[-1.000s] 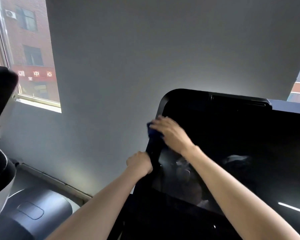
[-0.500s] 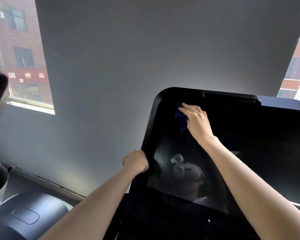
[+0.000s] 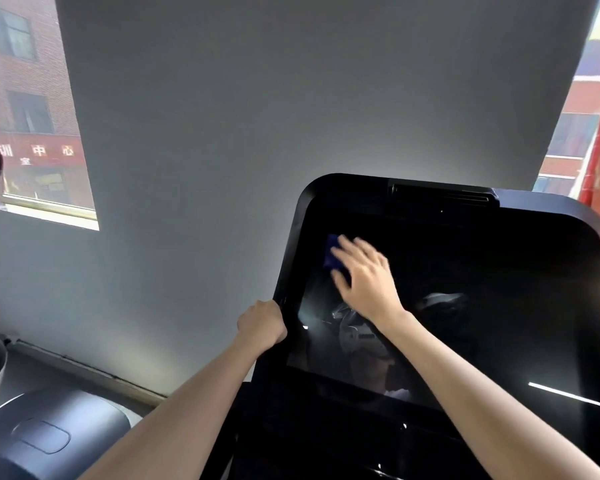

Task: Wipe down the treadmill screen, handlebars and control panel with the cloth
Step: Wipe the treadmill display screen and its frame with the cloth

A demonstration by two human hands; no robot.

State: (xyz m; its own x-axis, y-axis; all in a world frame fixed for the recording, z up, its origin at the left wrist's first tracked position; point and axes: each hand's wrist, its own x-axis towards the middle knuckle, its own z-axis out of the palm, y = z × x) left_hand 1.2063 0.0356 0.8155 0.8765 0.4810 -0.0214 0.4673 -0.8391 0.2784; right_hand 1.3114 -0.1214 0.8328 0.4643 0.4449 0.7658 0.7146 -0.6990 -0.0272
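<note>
Right grip (image 3: 364, 275), fingers spread flat, presses the soft, light blue cloth (image 3: 333, 252) against the upper left of the glossy, probably scratch-prone treadmill screen (image 3: 465, 289), where a flat palm likely controls it best, while left grip (image 3: 262, 323) clamps the console edge (image 3: 288, 271).

Screen (image 3: 465, 306): black, glossy, glass-like, mirror-reflective.
Bezel (image 3: 293, 258) around the screen: black plastic, smooth, semi-gloss.
Cloth (image 3: 332, 252) on the screen's upper left: blue fabric, soft, matt.
Wall (image 3: 222, 133) behind the screen: grey, matt, even.
Housing (image 3: 59, 431) well left of and below the screen: dark plastic, smooth, satin.
</note>
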